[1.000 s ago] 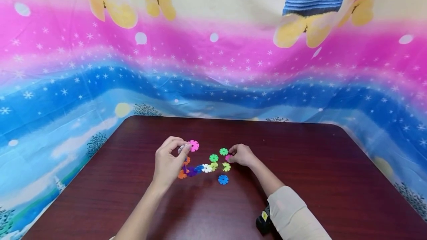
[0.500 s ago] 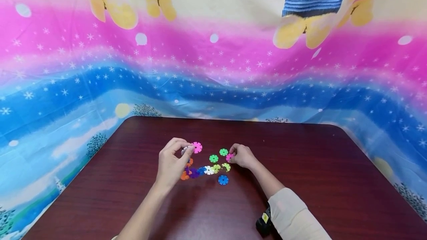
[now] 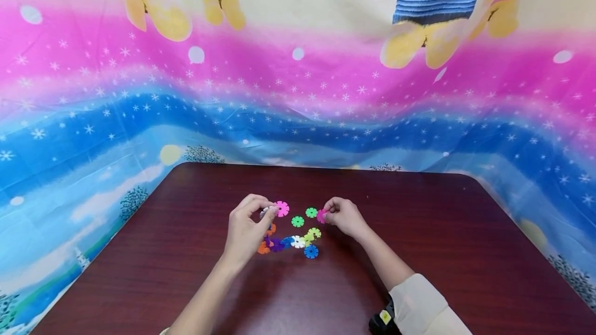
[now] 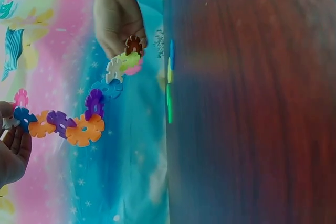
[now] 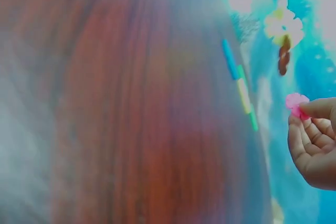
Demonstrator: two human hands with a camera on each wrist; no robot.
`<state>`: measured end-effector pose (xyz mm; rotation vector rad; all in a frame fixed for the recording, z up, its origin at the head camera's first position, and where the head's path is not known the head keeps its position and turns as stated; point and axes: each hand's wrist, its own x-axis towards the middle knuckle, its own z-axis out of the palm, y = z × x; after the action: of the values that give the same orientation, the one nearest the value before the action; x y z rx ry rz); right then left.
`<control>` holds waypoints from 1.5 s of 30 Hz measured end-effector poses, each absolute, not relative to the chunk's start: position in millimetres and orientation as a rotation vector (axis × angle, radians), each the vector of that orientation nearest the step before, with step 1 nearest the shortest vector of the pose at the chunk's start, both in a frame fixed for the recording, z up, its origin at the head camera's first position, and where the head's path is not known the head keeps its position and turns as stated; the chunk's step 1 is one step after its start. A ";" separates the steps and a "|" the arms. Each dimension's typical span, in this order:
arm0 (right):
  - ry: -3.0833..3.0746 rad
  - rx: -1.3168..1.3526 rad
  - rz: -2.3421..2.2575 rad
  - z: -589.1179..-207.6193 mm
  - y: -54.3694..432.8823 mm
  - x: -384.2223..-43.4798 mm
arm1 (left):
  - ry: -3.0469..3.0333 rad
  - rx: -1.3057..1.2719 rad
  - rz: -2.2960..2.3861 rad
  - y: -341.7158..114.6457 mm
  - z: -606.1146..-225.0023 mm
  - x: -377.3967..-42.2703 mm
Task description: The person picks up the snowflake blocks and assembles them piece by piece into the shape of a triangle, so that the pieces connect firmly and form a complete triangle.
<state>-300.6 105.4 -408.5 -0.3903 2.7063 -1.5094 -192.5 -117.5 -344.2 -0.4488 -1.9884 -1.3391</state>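
Observation:
In the head view my left hand [image 3: 247, 231] pinches a white notched plastic disc at one end of a chain of interlocking snowflake discs. A pink disc [image 3: 281, 209] joins beside those fingers. The chain hangs in the air through orange, purple [image 4: 61, 124], blue and white discs to a yellow-green disc [image 4: 130, 62] and a brown disc [image 4: 134, 44]. My right hand [image 3: 344, 217] pinches a separate pink disc [image 5: 297, 104] between thumb and fingers, apart from the chain's free end. Fingers hide part of both held discs.
Loose on the dark wooden table [image 3: 419, 242] lie two green discs, one being the nearer green disc [image 3: 297, 221], a yellow disc [image 3: 314, 233] and a blue disc [image 3: 311, 251]. A black wrist device [image 3: 384, 319] sits by the right sleeve. A printed cloth [image 3: 298, 92] hangs behind.
My left hand has moved to the right with the chain, whose free end now overlaps the loose yellow disc in the head view. The right hand has shifted slightly, still pinching the pink disc.

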 end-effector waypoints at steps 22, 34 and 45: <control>2.354 -0.828 -1.938 -353.4 92.8 -237.3 | -2.035 -0.557 -1.358 -102.6 -327.1 -173.6; 2.309 -0.875 -1.989 -354.2 89.3 -230.6 | -2.075 -0.581 -1.385 -98.0 -325.6 -171.0; 2.103 -0.861 -2.192 -356.0 82.4 -227.9 | -1.990 -0.506 -1.455 -91.7 -329.3 -172.1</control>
<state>-227.9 82.4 -356.0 -0.8607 2.1026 -2.1919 -172.1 -91.7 -329.3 -0.5063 -1.9900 -1.4551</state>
